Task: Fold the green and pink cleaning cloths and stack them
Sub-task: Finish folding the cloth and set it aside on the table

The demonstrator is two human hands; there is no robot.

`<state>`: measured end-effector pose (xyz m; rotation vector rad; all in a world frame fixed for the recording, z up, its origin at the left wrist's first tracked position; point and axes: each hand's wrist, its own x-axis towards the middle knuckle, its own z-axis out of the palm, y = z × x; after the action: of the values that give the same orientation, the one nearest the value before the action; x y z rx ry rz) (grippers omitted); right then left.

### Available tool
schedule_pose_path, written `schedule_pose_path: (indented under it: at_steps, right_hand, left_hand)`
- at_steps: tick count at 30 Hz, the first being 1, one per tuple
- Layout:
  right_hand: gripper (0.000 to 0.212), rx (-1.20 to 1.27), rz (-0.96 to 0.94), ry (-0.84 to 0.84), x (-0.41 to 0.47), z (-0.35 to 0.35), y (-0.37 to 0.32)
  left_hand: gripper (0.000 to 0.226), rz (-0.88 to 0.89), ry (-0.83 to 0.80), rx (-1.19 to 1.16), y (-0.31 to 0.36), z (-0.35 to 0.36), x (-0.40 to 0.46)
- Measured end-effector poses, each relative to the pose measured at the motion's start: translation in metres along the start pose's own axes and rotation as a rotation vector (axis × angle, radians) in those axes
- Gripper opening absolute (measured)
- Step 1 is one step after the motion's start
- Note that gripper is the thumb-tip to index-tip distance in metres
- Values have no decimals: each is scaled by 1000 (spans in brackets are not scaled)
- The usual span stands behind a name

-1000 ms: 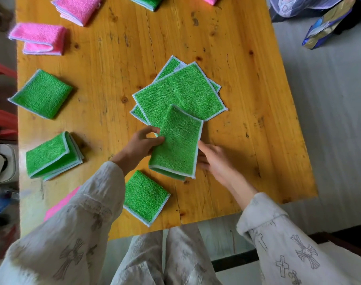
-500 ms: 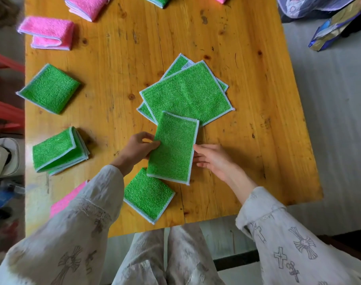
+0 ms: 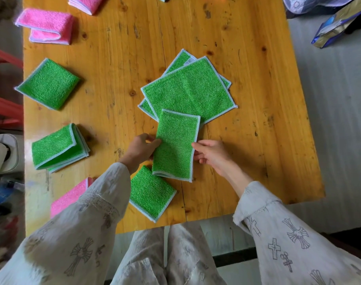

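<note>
Left hand (image 3: 139, 150) and right hand (image 3: 211, 154) each pinch a long edge of the half-folded green cloth (image 3: 175, 145), likely squaring it for a second fold. Beyond the fingertips lie unfolded green cloths (image 3: 187, 89); below, a folded green square (image 3: 149, 192).

Yellow-orange wooden table (image 3: 247, 140) fills the middle, knots and dark scuffs all over its planks, a seam running down its length. Off its right edge, pale grey floor (image 3: 329, 120). Up in the top right corner, a shiny blue and gold foil bag (image 3: 337, 25) lies on that floor, with a crumpled whitish plastic bag (image 3: 311, 4) just beside it. Over on the left, red bars (image 3: 5, 103) show past the table's edge, and below them a white object (image 3: 3, 153), too cut off to identify.
</note>
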<state>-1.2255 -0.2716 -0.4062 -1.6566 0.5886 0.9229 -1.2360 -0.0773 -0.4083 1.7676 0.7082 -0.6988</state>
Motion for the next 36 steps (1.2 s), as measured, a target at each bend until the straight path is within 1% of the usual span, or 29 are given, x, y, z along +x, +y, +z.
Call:
schedule_pose_path:
  at_steps: [3,5,7,10,15,18,20,21,25,26,29,30,32,34,35,36]
  right_hand:
    - [16,-40,-17,15,1,0,-1]
    - [10,-47,-64,23,0,-2,-3]
    - [9,28,-98,6,-1,-4,-5]
    - [13,154,-92,-34,-3,-8,-9]
    - [19,246,-47,-48,-9,-11,-10]
    - [29,219,-90,-84,-12,-11,-9]
    - [33,117,-161,-89,-16,-10,-7]
    - [34,77,-195,-80,-17,-9,-5]
    - [29,39,-273,-59,-16,-6,0]
    - [24,24,-284,-58,-17,-5,2]
    - [6,20,-278,-41,-18,-4,6]
    - [7,41,-262,-24,-18,-4,8]
    - [19,188,-174,-17,-18,-5,10]
    - [29,351,-61,-82,-19,-6,11]
    - [27,367,-24,-126,-20,-6,12]
    - [21,349,-3,-166,-22,-6,13]
  left_hand:
    - [11,-30,-93,-108,-2,-4,-1]
    - [7,-6,-157,-183,-4,-9,-1]
    - [8,25,-222,-304,-5,-13,-1]
    - [14,41,-305,-462,-5,-17,-1]
    - [31,8,-403,-537,-10,-20,-4]
    - [39,17,-442,-494,-10,-21,-9]
    - [41,-4,-418,-483,-9,-21,-12]
    - [37,-13,-393,-468,-8,-20,-12]
    - [5,-2,-371,-384,-6,-18,-13]
    - [7,7,-369,-363,-6,-17,-13]
    - [31,47,-308,-293,-6,-12,-15]
    - [35,65,-287,-293,-6,-10,-16]
    - [38,102,-252,-311,-6,-6,-19]
    - [37,142,-213,-310,-7,-3,-19]
    - [37,152,-194,-311,-9,-2,-19]
    - [38,152,-176,-323,-10,-1,-19]
